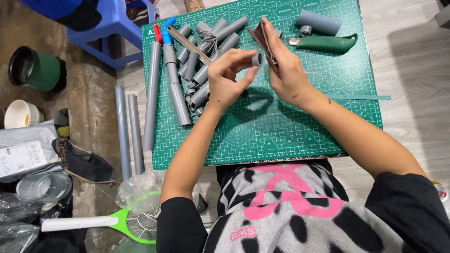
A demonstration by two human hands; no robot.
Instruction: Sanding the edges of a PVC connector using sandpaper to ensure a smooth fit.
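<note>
Our left hand (227, 79) pinches short grey pipe ring (257, 59) above mat (281, 131) middle. Our right hand (286, 70) grips brown sandpaper (262, 37) touching ring. Grey pipes (197, 70) heaped toward mat's far left corner; green knife (326, 43) near far right corner.

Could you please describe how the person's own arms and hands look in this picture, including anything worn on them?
Both hands are bare, without gloves, rings or a watch: left hand, right hand. The forearms are uncovered, since the black sleeves are pushed up to about the elbows. A small dark mark shows on the right forearm near the wrist. The sleeves belong to a black-and-grey patterned top with pink lettering.
</note>
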